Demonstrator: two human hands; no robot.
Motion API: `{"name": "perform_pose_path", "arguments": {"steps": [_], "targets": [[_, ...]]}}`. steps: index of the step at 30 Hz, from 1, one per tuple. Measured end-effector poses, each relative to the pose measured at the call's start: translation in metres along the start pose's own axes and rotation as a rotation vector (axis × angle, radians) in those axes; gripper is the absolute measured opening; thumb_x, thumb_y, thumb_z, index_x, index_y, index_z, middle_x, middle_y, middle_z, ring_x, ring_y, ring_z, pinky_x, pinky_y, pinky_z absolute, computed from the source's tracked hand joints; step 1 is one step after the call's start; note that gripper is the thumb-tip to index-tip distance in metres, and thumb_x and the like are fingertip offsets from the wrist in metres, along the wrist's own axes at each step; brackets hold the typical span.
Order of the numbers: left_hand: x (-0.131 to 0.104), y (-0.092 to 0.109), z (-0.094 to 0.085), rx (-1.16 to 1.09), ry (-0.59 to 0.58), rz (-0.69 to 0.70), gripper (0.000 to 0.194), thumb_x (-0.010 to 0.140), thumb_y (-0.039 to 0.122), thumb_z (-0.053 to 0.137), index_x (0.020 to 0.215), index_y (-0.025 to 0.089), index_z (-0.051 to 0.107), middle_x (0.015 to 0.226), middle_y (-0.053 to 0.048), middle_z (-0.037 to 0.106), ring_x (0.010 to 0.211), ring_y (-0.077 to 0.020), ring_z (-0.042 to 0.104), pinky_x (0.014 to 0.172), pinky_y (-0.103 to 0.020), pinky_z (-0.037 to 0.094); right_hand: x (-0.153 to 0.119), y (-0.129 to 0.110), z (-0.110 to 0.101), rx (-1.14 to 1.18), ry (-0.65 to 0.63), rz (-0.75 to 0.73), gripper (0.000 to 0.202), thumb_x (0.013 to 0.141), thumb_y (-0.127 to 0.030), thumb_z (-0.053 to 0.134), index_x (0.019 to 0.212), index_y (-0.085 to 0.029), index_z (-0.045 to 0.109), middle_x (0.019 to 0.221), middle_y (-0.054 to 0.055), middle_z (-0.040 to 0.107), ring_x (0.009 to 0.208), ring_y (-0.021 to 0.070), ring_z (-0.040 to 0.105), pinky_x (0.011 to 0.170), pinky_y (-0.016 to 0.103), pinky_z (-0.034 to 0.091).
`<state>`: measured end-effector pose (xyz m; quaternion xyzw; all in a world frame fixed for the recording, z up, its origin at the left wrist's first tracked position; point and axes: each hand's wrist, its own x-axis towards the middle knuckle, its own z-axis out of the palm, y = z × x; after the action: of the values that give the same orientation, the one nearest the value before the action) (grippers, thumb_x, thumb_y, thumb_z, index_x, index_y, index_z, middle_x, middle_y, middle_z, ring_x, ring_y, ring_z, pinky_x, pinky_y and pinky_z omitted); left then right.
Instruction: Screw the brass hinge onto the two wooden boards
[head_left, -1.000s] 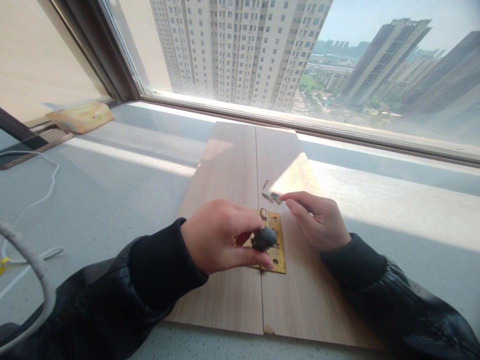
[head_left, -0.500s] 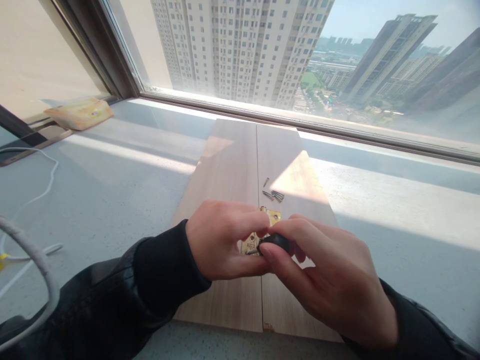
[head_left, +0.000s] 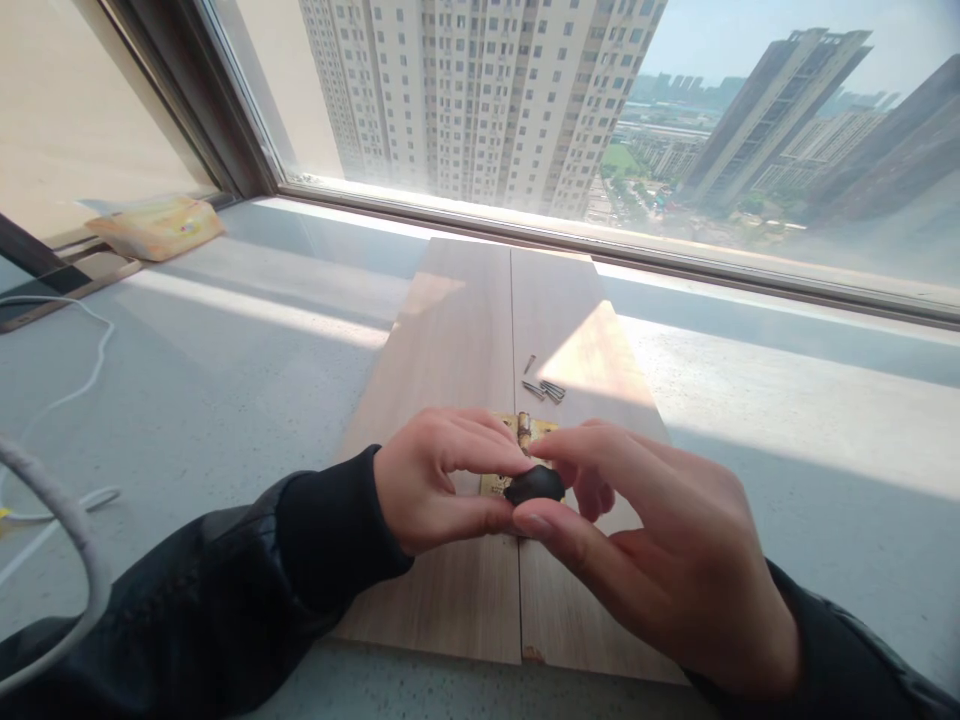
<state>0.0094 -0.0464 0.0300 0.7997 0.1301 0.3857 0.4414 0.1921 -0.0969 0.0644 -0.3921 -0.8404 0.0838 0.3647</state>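
A brass-coloured hinge point(head_left: 525, 430) lies across the seam between two pale wooden boards point(head_left: 469, 350). Over it is the black handle of a tool point(head_left: 537, 485), its shaft hidden. My right hand point(head_left: 660, 540) holds this handle between thumb and fingers. From the left, my left hand point(head_left: 450, 480) reaches in, its thumb and forefinger closed on the handle's near side, over the hinge. Several screws point(head_left: 551, 390) lie on the right board beyond the hinge, with one apart from the rest point(head_left: 530, 364).
The boards rest on a speckled white sill point(head_left: 285, 370) below a window. A yellow packet point(head_left: 161, 228) and a phone-like dark object point(head_left: 45, 300) lie at the far left. White cables point(head_left: 97, 370) run down the left side, and a thick grey one point(head_left: 90, 560) loops near my left sleeve.
The black handle has moved slightly left and now hides the metal shaft. My left fingertips have shifted onto it, while my right fingers have spread a little. More of the hinge's barrel shows.
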Motion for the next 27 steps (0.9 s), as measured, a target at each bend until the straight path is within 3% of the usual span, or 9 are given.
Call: {"name": "perform_pose_path", "arguments": {"steps": [3,8,10,12,14,17,20,23,27], "targets": [[-0.007,0.002,0.007,0.164,0.134,0.002,0.02,0.077,0.027,0.071,0.083,0.008,0.073,0.073,-0.013,0.073,0.071,-0.0194,0.067,0.077,-0.035,0.053,0.002,-0.007,0.001,-0.211,-0.006,0.027,0.039,0.089,-0.043,0.054,0.06,-0.018,0.048,0.05,-0.005,0.041,0.042,0.0066,0.034,0.043,0.024,0.023],[-0.016,0.003,0.018,0.329,0.351,-0.048,0.013,0.071,0.028,0.076,0.073,0.016,0.073,0.069,-0.007,0.074,0.072,-0.0196,0.068,0.078,-0.038,0.054,0.023,-0.021,-0.005,-0.416,-0.22,0.077,0.049,0.091,-0.05,0.043,0.051,-0.021,0.045,0.042,-0.001,0.046,0.035,0.0128,0.034,0.041,0.028,0.013],[-0.016,0.002,0.018,0.291,0.42,-0.05,0.013,0.067,0.024,0.079,0.072,0.016,0.072,0.069,-0.006,0.073,0.072,-0.0193,0.067,0.075,-0.035,0.056,0.031,-0.024,-0.008,-0.472,-0.281,0.046,0.044,0.09,-0.044,0.048,0.051,-0.022,0.046,0.043,0.0,0.049,0.035,0.0154,0.036,0.041,0.029,0.013],[-0.015,0.0,0.016,0.182,0.362,-0.041,0.017,0.066,0.022,0.079,0.079,0.014,0.072,0.078,-0.009,0.074,0.08,-0.0202,0.068,0.076,-0.034,0.056,0.035,-0.026,-0.011,-0.438,-0.352,0.024,0.034,0.086,-0.032,0.054,0.055,-0.022,0.048,0.046,-0.001,0.052,0.037,0.0156,0.04,0.041,0.028,0.016],[-0.013,-0.001,0.012,0.061,0.205,-0.022,0.019,0.074,0.024,0.072,0.09,0.013,0.072,0.095,-0.013,0.073,0.091,-0.0209,0.066,0.083,-0.035,0.054,0.037,-0.026,-0.017,-0.329,-0.414,0.037,0.027,0.084,-0.026,0.058,0.059,-0.021,0.05,0.052,-0.002,0.055,0.042,0.0139,0.045,0.043,0.026,0.022],[-0.012,-0.005,0.008,-0.02,0.054,-0.007,0.022,0.086,0.026,0.059,0.1,0.013,0.069,0.105,-0.015,0.071,0.098,-0.0209,0.064,0.091,-0.039,0.049,0.037,-0.022,-0.023,-0.219,-0.482,0.056,0.023,0.084,-0.023,0.059,0.062,-0.02,0.051,0.058,-0.003,0.058,0.048,0.0117,0.049,0.047,0.024,0.028],[-0.013,-0.007,0.01,0.029,0.128,0.012,0.019,0.085,0.027,0.061,0.092,0.013,0.071,0.094,-0.012,0.074,0.093,-0.0204,0.066,0.089,-0.039,0.049,0.035,-0.02,-0.023,-0.328,-0.449,0.061,0.028,0.087,-0.034,0.055,0.062,-0.021,0.052,0.058,-0.001,0.058,0.046,0.0137,0.047,0.045,0.026,0.025],[-0.016,-0.007,0.016,0.156,0.259,0.015,0.013,0.079,0.027,0.068,0.081,0.014,0.071,0.083,-0.009,0.075,0.083,-0.0193,0.067,0.085,-0.038,0.05,0.032,-0.023,-0.015,-0.548,-0.267,0.066,0.048,0.089,-0.053,0.043,0.052,-0.022,0.047,0.044,0.0,0.048,0.036,0.0148,0.035,0.042,0.026,0.014],[-0.019,-0.005,0.022,0.314,0.414,-0.026,0.017,0.069,0.03,0.078,0.079,0.017,0.072,0.078,-0.006,0.075,0.08,-0.0197,0.066,0.078,-0.037,0.052,0.027,-0.031,-0.008,-0.668,-0.19,0.045,0.045,0.091,-0.042,0.042,0.05,-0.023,0.043,0.04,0.001,0.045,0.033,0.0154,0.032,0.042,0.027,0.009]]}}
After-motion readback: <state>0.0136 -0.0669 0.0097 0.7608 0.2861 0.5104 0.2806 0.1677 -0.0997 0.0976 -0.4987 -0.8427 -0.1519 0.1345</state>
